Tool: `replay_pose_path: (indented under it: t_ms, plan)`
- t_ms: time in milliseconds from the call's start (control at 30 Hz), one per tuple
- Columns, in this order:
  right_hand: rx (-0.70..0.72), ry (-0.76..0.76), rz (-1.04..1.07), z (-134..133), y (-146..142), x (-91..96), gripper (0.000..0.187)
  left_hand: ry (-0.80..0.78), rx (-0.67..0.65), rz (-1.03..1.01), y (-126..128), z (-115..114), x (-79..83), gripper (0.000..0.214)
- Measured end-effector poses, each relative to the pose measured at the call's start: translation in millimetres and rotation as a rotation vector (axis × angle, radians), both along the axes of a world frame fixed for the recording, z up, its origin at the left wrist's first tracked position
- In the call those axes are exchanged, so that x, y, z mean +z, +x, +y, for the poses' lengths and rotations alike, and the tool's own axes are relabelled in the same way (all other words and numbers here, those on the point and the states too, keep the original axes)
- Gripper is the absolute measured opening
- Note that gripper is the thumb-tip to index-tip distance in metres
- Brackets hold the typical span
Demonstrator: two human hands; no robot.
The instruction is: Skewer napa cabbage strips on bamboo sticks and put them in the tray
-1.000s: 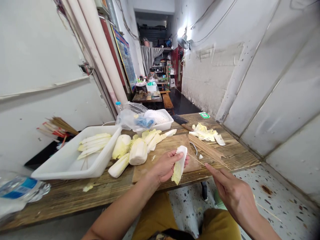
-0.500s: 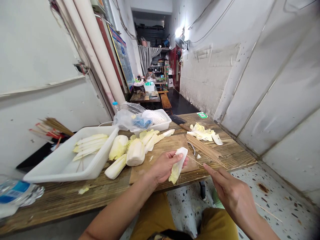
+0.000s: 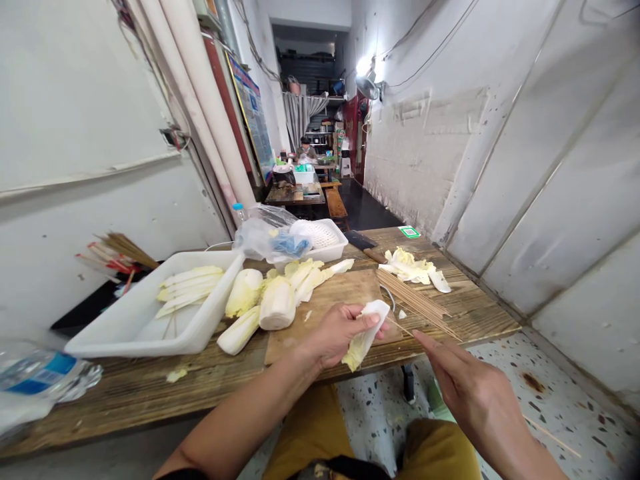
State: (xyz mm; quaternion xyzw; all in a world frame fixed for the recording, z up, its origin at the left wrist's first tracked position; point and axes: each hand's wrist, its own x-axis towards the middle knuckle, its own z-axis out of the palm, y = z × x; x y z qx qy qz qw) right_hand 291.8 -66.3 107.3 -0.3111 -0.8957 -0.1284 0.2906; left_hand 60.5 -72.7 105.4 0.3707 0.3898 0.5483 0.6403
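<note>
A piece of napa cabbage leaf [image 3: 365,335], white at the top and yellow at the lower end, is pinched in my left hand [image 3: 345,332] above the cutting board's front edge. To its right, my right hand [image 3: 470,383] is closed around a thin bamboo skewer [image 3: 401,327]. The skewer's front part runs to the leaf's right side, and its rear end sticks out below my wrist. Whether the tip has entered the leaf is hidden by the fingers. A bundle of bamboo skewers [image 3: 413,297] lies on the table just beyond my right hand.
On the wooden cutting board [image 3: 345,287] and beside it lie cabbage pieces [image 3: 277,303]. A white tub [image 3: 200,340] at left holds skewered leaves [image 3: 190,287]. A cleaver [image 3: 363,241] and loose leaves [image 3: 413,267] are farther back. A plastic bottle [image 3: 47,373] stands left.
The whole view has shifted slightly, so things appear a little farther right. The leaf is tilted somewhat more to the right in my left hand; both grips stay the same.
</note>
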Motion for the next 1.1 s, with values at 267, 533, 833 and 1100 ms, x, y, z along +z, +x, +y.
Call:
replay_pose_path:
  t_ms: [267, 533, 833, 1100]
  plan:
    - [0.015, -0.090, 0.037, -1, -3, -0.2, 0.036, 0.044, 0.014, 0.066, 1, -2, -4.6, 0.041]
    - [0.067, -0.167, 0.140, -1, -12, 3.1, 0.031, 0.045, -0.087, 0.026, 18, -8, 0.8, 0.041]
    - [0.047, -0.153, 0.188, -2, -9, 7.7, 0.023, 0.084, -0.028, 0.141, 25, -3, -10.8, 0.043]
    - [0.107, -0.330, 0.284, 0, 13, -16.8, 0.018, 0.048, -0.100, 0.130, 46, 8, -31.9, 0.041]
